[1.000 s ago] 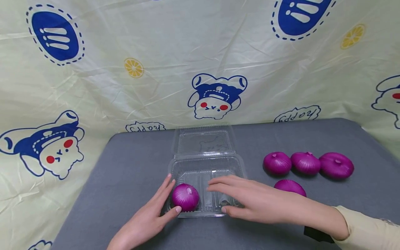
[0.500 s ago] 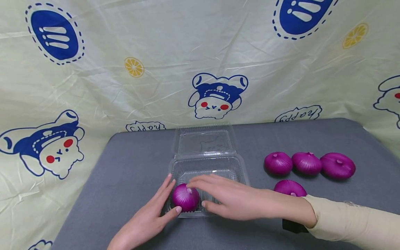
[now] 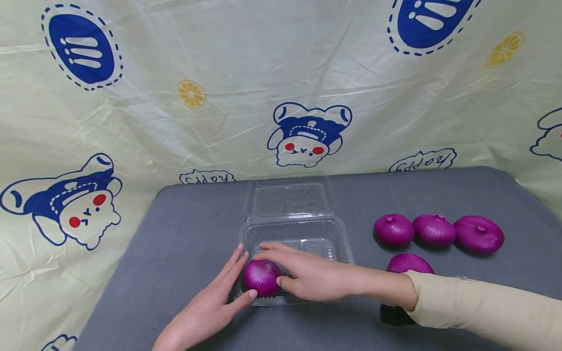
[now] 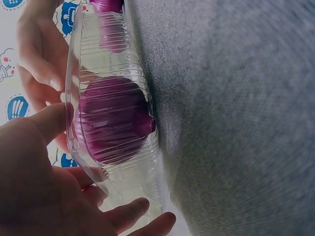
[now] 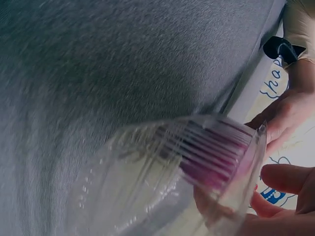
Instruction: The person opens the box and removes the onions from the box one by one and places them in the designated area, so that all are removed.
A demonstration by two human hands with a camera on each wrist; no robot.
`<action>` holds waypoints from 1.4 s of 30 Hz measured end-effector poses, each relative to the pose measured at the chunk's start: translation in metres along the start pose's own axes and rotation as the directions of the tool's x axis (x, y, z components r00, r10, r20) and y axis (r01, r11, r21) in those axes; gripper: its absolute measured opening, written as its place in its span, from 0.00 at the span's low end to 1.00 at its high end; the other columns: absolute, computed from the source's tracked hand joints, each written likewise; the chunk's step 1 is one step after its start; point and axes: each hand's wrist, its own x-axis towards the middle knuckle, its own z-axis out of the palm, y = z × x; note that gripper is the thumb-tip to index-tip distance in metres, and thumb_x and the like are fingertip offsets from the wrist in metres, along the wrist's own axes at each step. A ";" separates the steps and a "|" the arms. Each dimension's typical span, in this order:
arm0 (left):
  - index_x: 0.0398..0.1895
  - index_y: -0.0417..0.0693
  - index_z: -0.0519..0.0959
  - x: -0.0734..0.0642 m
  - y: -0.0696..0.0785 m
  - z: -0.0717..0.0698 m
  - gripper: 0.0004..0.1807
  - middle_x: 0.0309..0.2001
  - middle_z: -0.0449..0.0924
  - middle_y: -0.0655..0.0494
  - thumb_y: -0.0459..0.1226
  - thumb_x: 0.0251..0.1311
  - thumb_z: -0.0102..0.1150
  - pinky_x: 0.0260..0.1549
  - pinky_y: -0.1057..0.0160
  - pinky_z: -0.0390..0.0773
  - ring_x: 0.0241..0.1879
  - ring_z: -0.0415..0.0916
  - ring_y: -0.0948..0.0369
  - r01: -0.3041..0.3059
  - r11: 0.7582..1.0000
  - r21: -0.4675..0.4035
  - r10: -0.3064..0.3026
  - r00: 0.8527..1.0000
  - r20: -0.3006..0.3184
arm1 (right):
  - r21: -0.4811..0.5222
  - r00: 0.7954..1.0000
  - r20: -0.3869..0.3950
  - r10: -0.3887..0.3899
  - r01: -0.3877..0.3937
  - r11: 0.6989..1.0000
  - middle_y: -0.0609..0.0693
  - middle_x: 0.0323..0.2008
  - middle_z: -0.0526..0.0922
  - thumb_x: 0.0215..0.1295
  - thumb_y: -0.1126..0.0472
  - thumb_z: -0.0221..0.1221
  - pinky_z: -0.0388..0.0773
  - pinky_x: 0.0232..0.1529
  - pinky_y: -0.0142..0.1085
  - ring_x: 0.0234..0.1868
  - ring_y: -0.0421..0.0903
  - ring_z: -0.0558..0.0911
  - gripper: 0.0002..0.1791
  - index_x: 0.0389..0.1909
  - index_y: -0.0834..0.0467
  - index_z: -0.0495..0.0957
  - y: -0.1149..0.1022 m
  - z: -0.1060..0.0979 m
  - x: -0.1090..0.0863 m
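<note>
A red onion [image 3: 261,279] sits in the front left corner of a clear plastic clamshell container [image 3: 338,234], whose lid [image 3: 287,197] lies folded back. My left hand [image 3: 210,302] is at the container's left front corner, fingers spread along its left side and thumb at the front. In the left wrist view the thumb [image 4: 51,120] touches the rim and the onion [image 4: 115,120] shows through the ribbed wall. My right hand [image 3: 307,275] reaches over the container and holds that onion, fingers across its far upper side and thumb against its right side.
To the right, three onions stand in a row: a left one [image 3: 393,230], a middle one [image 3: 434,230] and a flatter one [image 3: 478,235]. Another onion [image 3: 409,263] lies in front, partly behind the right sleeve [image 3: 474,300]. A printed cloth [image 3: 228,122] hangs behind the grey table [image 3: 193,219].
My right hand has moved left across the container to the onion, and its thumb and fingers have come up to it. The left hand and the container have stayed put.
</note>
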 end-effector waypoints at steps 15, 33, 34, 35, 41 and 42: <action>0.79 0.62 0.51 0.000 0.000 0.002 0.44 0.77 0.34 0.76 0.63 0.65 0.51 0.62 0.42 0.63 0.73 0.49 0.61 -0.015 1.000 0.019 0.015 1.000 -0.009 | 0.120 0.999 0.025 -0.045 0.042 0.992 0.45 0.62 0.72 0.59 0.61 0.66 0.75 0.48 0.28 0.53 0.37 0.74 0.33 0.67 0.56 0.70 0.017 0.010 0.023; 0.79 0.63 0.51 0.000 -0.001 0.002 0.44 0.77 0.35 0.75 0.63 0.64 0.52 0.63 0.42 0.63 0.73 0.49 0.61 -0.014 1.000 0.027 0.014 1.000 -0.012 | 0.075 0.998 0.064 -0.020 0.015 0.997 0.38 0.52 0.77 0.56 0.54 0.68 0.77 0.42 0.28 0.44 0.33 0.78 0.35 0.66 0.50 0.69 0.026 0.008 0.035; 0.79 0.63 0.50 0.000 -0.002 0.002 0.44 0.77 0.35 0.75 0.63 0.64 0.51 0.63 0.42 0.63 0.73 0.49 0.61 -0.013 1.000 0.027 0.014 1.000 -0.011 | 0.059 0.998 0.060 -0.022 0.018 0.998 0.37 0.51 0.77 0.55 0.54 0.68 0.77 0.42 0.28 0.44 0.33 0.78 0.35 0.66 0.50 0.70 0.026 0.008 0.035; 0.79 0.63 0.50 0.000 -0.002 0.002 0.44 0.77 0.35 0.75 0.64 0.64 0.51 0.63 0.42 0.63 0.73 0.49 0.61 -0.013 1.000 0.025 0.013 1.000 -0.008 | 0.042 0.998 0.055 -0.021 0.019 0.999 0.37 0.50 0.77 0.54 0.53 0.68 0.77 0.41 0.27 0.43 0.33 0.78 0.35 0.65 0.50 0.70 0.025 0.008 0.036; 0.79 0.64 0.50 0.002 -0.001 0.001 0.45 0.77 0.34 0.75 0.64 0.63 0.52 0.62 0.41 0.63 0.74 0.48 0.59 0.008 1.000 0.015 -0.008 1.000 0.019 | -0.073 1.000 0.017 0.009 -0.008 0.997 0.37 0.46 0.77 0.50 0.47 0.70 0.77 0.39 0.29 0.42 0.34 0.77 0.36 0.62 0.50 0.73 0.024 0.006 0.035; 0.79 0.64 0.50 0.002 0.000 0.001 0.45 0.77 0.34 0.75 0.64 0.63 0.52 0.62 0.40 0.63 0.74 0.48 0.59 0.011 1.000 0.014 -0.011 1.000 0.022 | -0.086 1.000 0.013 0.024 -0.023 0.996 0.38 0.46 0.77 0.49 0.45 0.70 0.77 0.38 0.30 0.41 0.35 0.77 0.36 0.62 0.49 0.73 0.024 0.005 0.034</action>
